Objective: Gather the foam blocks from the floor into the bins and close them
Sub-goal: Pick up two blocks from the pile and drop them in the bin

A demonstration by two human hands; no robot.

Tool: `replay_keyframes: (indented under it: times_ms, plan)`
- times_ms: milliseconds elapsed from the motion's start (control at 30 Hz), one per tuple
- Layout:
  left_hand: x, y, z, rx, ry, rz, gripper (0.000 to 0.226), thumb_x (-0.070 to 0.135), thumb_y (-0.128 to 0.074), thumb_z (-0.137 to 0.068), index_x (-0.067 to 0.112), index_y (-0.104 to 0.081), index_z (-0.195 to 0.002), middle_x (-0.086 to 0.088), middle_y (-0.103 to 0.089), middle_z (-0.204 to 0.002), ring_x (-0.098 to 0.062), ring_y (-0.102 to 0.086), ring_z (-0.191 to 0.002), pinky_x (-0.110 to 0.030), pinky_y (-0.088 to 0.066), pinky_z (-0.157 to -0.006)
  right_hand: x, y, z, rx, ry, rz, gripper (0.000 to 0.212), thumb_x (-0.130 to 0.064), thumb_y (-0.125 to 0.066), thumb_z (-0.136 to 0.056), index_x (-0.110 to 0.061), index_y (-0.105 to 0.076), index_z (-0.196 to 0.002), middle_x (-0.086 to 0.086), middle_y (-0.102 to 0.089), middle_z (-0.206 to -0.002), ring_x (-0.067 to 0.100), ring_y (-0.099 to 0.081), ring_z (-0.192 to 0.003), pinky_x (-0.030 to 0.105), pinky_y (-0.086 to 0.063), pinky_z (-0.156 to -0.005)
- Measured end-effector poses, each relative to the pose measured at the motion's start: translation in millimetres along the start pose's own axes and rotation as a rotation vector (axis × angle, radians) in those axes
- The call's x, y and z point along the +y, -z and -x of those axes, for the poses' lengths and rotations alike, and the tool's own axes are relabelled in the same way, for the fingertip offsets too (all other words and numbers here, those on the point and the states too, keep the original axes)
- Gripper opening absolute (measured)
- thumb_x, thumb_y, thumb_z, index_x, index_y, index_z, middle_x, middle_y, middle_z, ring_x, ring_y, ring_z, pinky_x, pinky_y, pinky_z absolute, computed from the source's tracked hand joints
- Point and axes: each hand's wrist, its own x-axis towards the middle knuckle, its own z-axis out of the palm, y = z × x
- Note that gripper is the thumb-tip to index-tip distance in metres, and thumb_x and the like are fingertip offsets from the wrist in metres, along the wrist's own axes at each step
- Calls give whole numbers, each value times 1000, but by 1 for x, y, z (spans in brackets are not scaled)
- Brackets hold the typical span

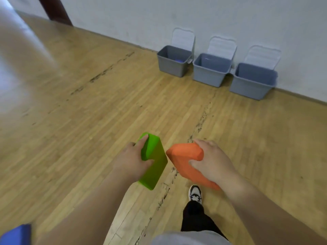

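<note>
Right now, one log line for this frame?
left hand grips green foam block | right hand grips orange foam block | three grey plastic bins open

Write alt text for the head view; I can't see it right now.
The left hand grips a green foam block and the right hand an orange foam block, both held above the wooden floor. Ahead, three grey bins stand in a row against the white wall, lids tipped open. A blue object shows at the bottom-left corner.
</note>
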Motion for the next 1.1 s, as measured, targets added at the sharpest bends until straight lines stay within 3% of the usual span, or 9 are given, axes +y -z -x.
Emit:
replay_keyframes:
  times_ms: [533, 833, 933, 1100]
  plan:
    - [105, 83, -287, 62, 96, 71, 95, 55, -70, -87, 57, -6, -156, 7, -47, -130, -21, -57, -110, -45, -58, -90, 7, 128, -329, -20, 69, 22, 82, -58, -71, -84, -39, -36, -155, -5, -39, -153, 21, -48, -134, 37, -44, -106]
    - [82, 127, -462, 30, 26, 90, 93, 52, -71, -86, 53, -12, -158, 3, -47, -133, -24, -56, -114, -42, -54, -93, -39, 129, -481, -17, -3, -1, 85, -59, -71, -84, -39, -31, -157, -5, -41, -153, 21, -47, -135, 37, -43, -106]
    - [63, 159, -527, 13, -3, 75, 92, 53, -70, -87, 51, -12, -159, 3, -49, -130, -22, -56, -112, -38, -53, -88, -72, 123, -534, -8, -53, -6, 84, -59, -70, -84, -39, -33, -156, -5, -41, -152, 21, -48, -135, 39, -45, -107]
    - [38, 227, -626, -34, -55, 25, 92, 53, -71, -87, 51, -14, -159, 3, -49, -133, -23, -58, -115, -41, -54, -93, -132, 129, -616, 35, -120, -78, 83, -61, -69, -82, -38, -35, -155, -8, -43, -150, 18, -50, -130, 38, -47, -104]
